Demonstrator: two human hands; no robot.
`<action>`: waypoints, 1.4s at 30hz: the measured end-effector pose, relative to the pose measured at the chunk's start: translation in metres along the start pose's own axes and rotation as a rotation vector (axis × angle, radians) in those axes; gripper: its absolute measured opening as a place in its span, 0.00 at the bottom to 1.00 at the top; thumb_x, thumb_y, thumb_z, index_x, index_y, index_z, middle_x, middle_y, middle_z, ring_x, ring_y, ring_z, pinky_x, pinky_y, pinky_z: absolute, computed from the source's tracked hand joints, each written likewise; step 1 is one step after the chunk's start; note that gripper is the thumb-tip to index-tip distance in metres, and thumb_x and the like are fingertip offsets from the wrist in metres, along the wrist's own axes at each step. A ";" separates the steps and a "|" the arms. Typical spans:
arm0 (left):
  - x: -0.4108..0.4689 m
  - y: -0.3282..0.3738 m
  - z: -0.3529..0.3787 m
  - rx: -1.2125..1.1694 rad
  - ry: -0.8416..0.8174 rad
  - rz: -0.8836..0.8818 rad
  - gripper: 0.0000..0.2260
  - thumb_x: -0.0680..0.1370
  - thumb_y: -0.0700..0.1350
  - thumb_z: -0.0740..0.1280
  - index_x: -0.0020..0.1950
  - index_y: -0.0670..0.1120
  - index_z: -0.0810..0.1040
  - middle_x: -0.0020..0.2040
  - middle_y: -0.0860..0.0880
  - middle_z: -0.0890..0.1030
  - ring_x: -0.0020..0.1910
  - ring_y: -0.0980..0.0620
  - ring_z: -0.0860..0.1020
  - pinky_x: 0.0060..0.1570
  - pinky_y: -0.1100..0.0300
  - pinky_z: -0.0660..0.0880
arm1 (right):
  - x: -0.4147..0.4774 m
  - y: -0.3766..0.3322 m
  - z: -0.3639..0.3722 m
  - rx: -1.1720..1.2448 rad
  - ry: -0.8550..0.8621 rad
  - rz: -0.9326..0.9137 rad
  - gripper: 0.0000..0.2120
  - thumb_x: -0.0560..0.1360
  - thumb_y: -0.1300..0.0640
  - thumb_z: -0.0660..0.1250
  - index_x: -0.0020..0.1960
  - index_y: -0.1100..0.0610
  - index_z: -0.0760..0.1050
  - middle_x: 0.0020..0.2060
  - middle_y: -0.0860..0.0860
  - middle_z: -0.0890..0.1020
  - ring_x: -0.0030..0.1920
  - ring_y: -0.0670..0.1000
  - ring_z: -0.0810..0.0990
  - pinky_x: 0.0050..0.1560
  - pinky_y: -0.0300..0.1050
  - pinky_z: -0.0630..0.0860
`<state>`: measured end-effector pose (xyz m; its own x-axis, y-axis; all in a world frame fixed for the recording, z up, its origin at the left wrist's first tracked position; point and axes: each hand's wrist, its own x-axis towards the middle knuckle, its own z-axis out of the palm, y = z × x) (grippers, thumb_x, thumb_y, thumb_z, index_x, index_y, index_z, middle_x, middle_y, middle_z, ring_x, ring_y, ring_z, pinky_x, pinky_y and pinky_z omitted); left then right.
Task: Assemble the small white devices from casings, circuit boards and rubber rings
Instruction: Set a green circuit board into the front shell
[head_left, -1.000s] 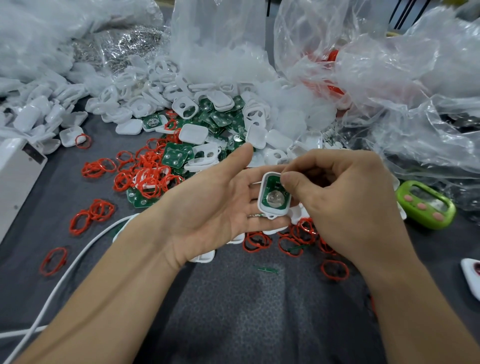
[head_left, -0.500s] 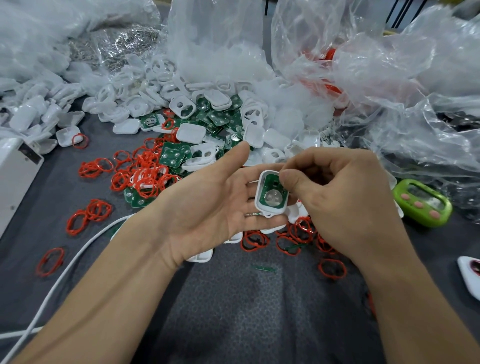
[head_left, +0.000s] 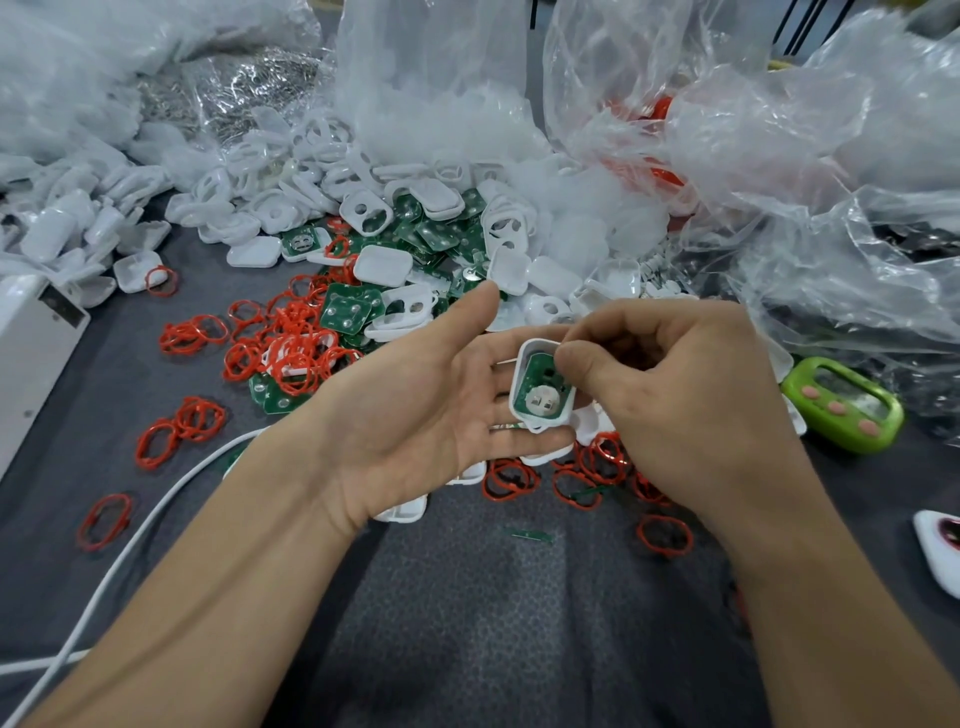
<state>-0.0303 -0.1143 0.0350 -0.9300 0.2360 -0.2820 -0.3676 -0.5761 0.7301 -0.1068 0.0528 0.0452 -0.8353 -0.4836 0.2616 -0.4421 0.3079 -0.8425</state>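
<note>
Grey table (head_left: 467, 623): casing (head_left: 518, 382) on left hand (head_left: 415, 410), in right hand (head_left: 691, 395)

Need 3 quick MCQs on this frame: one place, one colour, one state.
1. Where is the casing being worked on? A) on the left hand's fingers B) on the table C) in a bag
2. Colour of the loose rubber rings? A) blue B) red C) black
3. State of that casing? A) lidded B) empty C) open, circuit board inside
Key: 1 A, it lies across the outstretched fingers; 2 B, red loops lie scattered; 3 C, the green board shows inside the rim, partly under the right hand's thumb.
</note>
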 end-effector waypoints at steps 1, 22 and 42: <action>0.000 0.000 0.000 -0.011 -0.004 -0.001 0.33 0.79 0.63 0.57 0.74 0.40 0.73 0.64 0.41 0.79 0.56 0.45 0.82 0.65 0.47 0.76 | 0.001 0.001 -0.002 0.067 -0.019 0.027 0.03 0.71 0.53 0.75 0.39 0.48 0.85 0.35 0.43 0.87 0.33 0.42 0.83 0.36 0.39 0.79; 0.001 -0.002 0.001 0.005 0.003 -0.011 0.34 0.78 0.62 0.57 0.75 0.39 0.72 0.61 0.41 0.79 0.53 0.46 0.82 0.66 0.46 0.75 | 0.000 -0.002 -0.004 -0.101 0.003 -0.031 0.09 0.75 0.56 0.75 0.37 0.46 0.83 0.32 0.38 0.84 0.33 0.39 0.83 0.33 0.27 0.72; 0.000 -0.002 0.001 0.023 0.013 -0.002 0.33 0.80 0.63 0.56 0.75 0.40 0.73 0.66 0.41 0.78 0.59 0.44 0.79 0.69 0.44 0.72 | -0.007 -0.011 0.006 -0.198 0.200 -0.078 0.06 0.69 0.55 0.80 0.37 0.46 0.85 0.28 0.37 0.81 0.34 0.38 0.82 0.34 0.28 0.75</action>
<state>-0.0296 -0.1123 0.0348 -0.9295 0.2263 -0.2913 -0.3688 -0.5577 0.7436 -0.0940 0.0472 0.0500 -0.8353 -0.3469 0.4266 -0.5466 0.4391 -0.7130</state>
